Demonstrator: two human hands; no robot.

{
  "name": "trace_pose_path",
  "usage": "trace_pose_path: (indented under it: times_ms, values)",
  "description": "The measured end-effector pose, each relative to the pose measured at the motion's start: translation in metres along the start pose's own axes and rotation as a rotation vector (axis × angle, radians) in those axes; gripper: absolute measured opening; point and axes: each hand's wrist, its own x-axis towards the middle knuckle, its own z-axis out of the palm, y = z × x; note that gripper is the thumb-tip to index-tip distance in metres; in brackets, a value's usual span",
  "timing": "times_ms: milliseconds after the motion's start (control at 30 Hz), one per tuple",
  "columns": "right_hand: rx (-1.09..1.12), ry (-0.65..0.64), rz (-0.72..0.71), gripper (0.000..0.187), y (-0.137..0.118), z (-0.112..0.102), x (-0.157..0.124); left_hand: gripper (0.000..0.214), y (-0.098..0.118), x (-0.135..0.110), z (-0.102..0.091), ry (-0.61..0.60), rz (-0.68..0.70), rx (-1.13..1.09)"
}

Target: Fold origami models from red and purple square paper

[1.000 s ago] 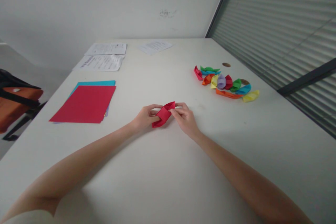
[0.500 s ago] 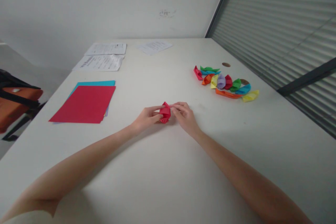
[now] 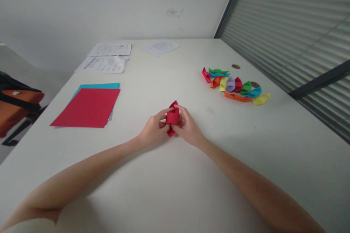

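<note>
A small red folded paper boat [image 3: 172,117] is held between my two hands over the middle of the white table [image 3: 175,174]. Its pointed ends face away from me and toward me. My left hand [image 3: 155,126] grips its left side, fingers at the far part and thumb at the near part. On the right side, my right hand [image 3: 188,124] pinches it the same way, with the index finger near the far tip. The fingers partly cover the paper's edges. The underside is hidden.
Several coloured folded paper boats [image 3: 230,84] lie in a cluster at the right, near two round table holes [image 3: 235,66]. A stack of paper sheets, red on top [image 3: 89,107], lies at the left. Printed papers [image 3: 105,64] are farther back. An orange chair [image 3: 20,103] stands beyond the left edge.
My right hand has moved left and taken hold of the red paper boat's right side. The boat has turned and now looks longer, with its middle band smooth toward me.
</note>
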Motion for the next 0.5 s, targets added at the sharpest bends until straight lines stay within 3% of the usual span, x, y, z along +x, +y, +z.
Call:
trace_pose_path:
  times_ms: [267, 400, 500]
  values:
    - [-0.076, 0.062, -0.044, 0.049, -0.002, -0.008, 0.003, 0.053, -0.003, 0.007, -0.013, -0.05, 0.05, 0.073]
    - [-0.168, 0.003, -0.078, 0.043, -0.003, -0.013, 0.003, 0.049, -0.006, 0.009, -0.02, -0.062, 0.122, 0.213]
    - [-0.37, -0.036, -0.136, 0.04, -0.004, -0.017, 0.003, 0.048, -0.007, 0.009, -0.022, -0.059, 0.154, 0.333]
